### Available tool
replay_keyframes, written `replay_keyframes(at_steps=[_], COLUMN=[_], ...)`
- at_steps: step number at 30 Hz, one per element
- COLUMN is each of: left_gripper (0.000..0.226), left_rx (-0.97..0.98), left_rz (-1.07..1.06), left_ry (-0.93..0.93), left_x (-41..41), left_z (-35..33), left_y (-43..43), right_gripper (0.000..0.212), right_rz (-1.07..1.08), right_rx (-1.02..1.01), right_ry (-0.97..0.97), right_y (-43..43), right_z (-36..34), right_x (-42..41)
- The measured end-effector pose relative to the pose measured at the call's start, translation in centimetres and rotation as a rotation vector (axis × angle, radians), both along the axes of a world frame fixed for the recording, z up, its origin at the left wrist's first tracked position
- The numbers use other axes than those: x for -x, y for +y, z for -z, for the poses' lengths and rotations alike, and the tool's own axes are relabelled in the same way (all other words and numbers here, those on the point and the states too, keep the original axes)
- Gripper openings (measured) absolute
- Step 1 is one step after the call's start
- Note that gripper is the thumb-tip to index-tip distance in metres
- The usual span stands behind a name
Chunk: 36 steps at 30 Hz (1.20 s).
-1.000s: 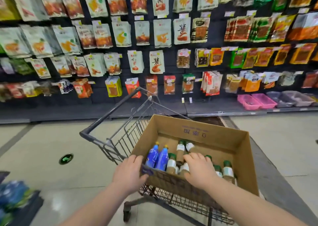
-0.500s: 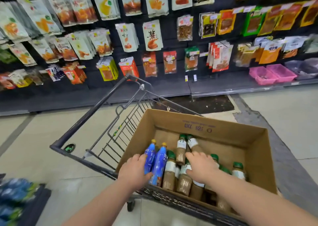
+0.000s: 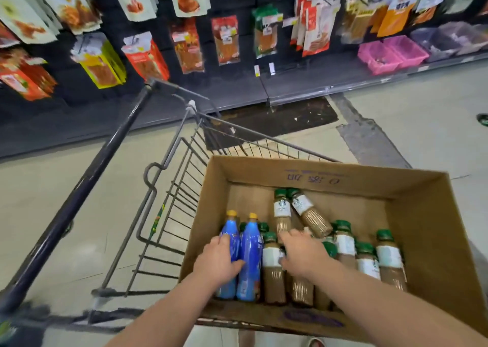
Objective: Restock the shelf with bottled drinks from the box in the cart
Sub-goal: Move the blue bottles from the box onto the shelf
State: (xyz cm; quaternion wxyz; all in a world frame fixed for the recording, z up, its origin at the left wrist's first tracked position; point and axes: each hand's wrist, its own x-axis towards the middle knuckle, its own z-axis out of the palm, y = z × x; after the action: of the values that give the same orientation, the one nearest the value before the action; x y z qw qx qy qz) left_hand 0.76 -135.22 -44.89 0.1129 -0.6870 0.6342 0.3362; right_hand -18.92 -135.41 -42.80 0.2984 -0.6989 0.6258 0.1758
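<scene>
A brown cardboard box (image 3: 311, 172) sits in a wire shopping cart (image 3: 169, 193). Two blue bottles with yellow caps stand at the box's near left, beside several brown drink bottles (image 3: 388, 259) with green caps. Two more brown bottles (image 3: 282, 212) lie further back. My left hand (image 3: 219, 262) grips the left blue bottle (image 3: 232, 230), thumb between it and the right blue bottle (image 3: 250, 254). My right hand (image 3: 303, 254) is down among the brown bottles with its fingers curled over one, which it mostly hides.
A dark wall rack of hanging snack packets (image 3: 184, 42) faces the cart across the aisle. Pink plastic bins (image 3: 390, 53) sit on its low shelf at right. The cart's dark handle bar (image 3: 105, 161) runs along the left. A dark patch (image 3: 277, 119) marks the floor ahead.
Both hands have left the box's near edge and gone down inside. The left has closed round a blue bottle, the right onto a brown one. The view has tilted down and closer.
</scene>
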Motion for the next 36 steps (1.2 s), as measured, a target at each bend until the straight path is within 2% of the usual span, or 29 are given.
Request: replay_keyframes(at_steps=[3, 7, 11, 16, 21, 25, 29, 36], left_gripper=[0.069, 0.076, 0.072, 0.081, 0.081, 0.098, 0.104, 0.091], left_rx=[-0.056, -0.138, -0.172, -0.133, -0.164, -0.143, -0.123, -0.118], left_rz=[-0.068, -0.27, -0.421, -0.459, -0.481, -0.46, -0.466, -0.514], left_ry=[0.067, 0.2, 0.235, 0.237, 0.259, 0.226, 0.234, 0.284], left_x=[-0.4, -0.8, -1.2, -0.8, -1.0, -0.5, -0.4, -0.3], left_z=[2.2, 5.3, 7.9, 9.9, 11.2, 11.5, 11.7, 11.6], left_y=[-1.3, -2.4, -2.8, -2.8, -3.0, -2.7, -2.5, -2.7], right_gripper=[0.055, 0.054, 0.067, 0.09, 0.111, 0.121, 0.122, 0.109], right_rz=[0.049, 0.138, 0.209, 0.215, 0.168, 0.176, 0.246, 0.501], right_rx=[-0.068, -0.132, -0.148, -0.158, -0.148, -0.114, -0.08, 0.013], right_ry=[-0.007, -0.039, -0.083, -0.06, 0.017, 0.021, -0.027, -0.148], right_y=[-1.4, -2.7, -3.1, -3.6, -4.2, -3.8, -3.0, -1.9], right_z=[2.2, 5.2, 7.8, 10.0, 10.8, 11.6, 12.3, 12.7], right_x=[-1.4, -2.9, -4.1, -5.1, -5.8, -6.3, -6.6, -7.4])
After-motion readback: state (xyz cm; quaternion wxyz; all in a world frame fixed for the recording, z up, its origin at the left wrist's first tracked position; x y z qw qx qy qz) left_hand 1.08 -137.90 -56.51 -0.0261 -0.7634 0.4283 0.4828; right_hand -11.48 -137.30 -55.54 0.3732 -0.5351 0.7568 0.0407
